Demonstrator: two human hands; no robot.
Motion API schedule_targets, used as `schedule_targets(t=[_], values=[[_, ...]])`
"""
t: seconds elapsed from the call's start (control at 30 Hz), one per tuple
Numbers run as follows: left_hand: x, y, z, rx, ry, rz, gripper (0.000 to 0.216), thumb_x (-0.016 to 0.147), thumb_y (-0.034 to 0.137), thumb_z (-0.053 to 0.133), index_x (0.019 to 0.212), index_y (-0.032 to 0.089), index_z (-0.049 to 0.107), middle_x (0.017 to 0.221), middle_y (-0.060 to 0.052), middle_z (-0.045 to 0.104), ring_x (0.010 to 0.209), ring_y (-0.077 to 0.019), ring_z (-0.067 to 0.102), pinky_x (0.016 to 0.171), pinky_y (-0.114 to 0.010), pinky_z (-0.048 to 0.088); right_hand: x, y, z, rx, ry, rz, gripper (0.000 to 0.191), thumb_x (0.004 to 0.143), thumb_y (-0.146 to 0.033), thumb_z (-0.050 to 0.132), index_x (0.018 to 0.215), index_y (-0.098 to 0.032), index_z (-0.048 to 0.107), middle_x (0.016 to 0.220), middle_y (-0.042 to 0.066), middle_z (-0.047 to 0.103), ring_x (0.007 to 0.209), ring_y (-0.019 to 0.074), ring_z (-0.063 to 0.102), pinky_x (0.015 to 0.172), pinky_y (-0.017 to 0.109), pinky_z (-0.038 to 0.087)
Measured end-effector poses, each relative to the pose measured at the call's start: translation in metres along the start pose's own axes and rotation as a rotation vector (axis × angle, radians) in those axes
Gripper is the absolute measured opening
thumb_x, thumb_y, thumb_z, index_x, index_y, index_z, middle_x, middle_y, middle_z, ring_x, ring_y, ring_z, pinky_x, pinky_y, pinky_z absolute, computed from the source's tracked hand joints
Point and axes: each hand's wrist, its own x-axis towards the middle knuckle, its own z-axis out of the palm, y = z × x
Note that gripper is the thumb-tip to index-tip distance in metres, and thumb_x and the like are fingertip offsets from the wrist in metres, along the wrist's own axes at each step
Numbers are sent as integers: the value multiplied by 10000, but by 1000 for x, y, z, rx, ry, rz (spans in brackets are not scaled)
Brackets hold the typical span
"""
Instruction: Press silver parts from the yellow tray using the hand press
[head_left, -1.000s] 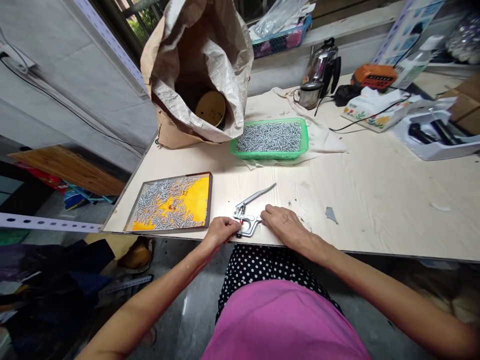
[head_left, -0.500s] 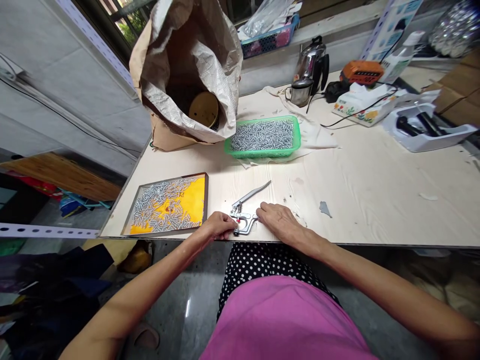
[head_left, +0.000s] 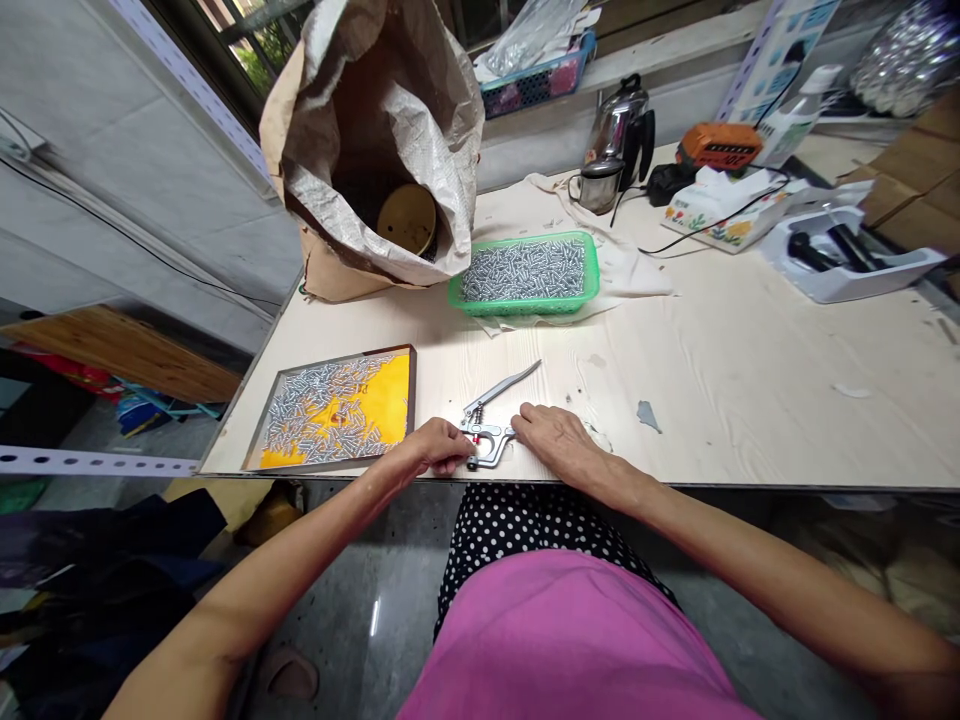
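Ranging across the pale wooden table (head_left: pixel 750 380), several containers stood with their loads. A green basket (head_left: pixel 525 305) sat toward the far middle, filled nearly level with small silvery metal pieces (head_left: pixel 523 270). At the near left lay a flat dark-framed tray (head_left: pixel 412 395) with a yellow floor. More silvery pieces (head_left: pixel 311 400) covered its left and far parts, leaving bare yellow at the near right. Behind it a big crumpled sack (head_left: pixel 337 120) gaped open, and a round yellow object (head_left: pixel 407 218) showed inside. At the far right a white tray (head_left: pixel 892 275) held a few dark items — too small to name.

The hand press (head_left: pixel 489 437) lay flat at the near edge of the table. Its long axis ran on a slant: the head pointed near and left, while the slim handle reached far and right, ending in a narrow tip. It looked like bare silver-grey metal, plier-shaped, with a chunky head, a small spring and a red spot near the hinge.

The left hand (head_left: pixel 435 447) had its fingers curled in against the head from the left; whether they pinched anything could not be told. The right hand (head_left: pixel 555 437) lay palm down, fingers loosely extended, fingertips touching the head from the right. The hands were apart — the tool's head between them.
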Motion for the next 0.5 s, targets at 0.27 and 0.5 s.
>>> schedule_targets(t=[0.27,0.5], values=[[-5,1,1,39,-18,13,333,690,372,726,520,157,536,410,53,491,382,-60,428,412,-188,278,8,34,-6,43,92,-4,845,737,-543,743,1419,-157,425,1538,229,294,1388,406,274,1046,558,313],[-6,0,3,19,-15,11,326,731,332,690,514,162,516,408,55,489,383,-61,436,407,-187,282,26,63,-2,65,0,-99,1059,635,-692,719,1464,-133,367,1480,233,382,1401,430,249,1075,646,234]])
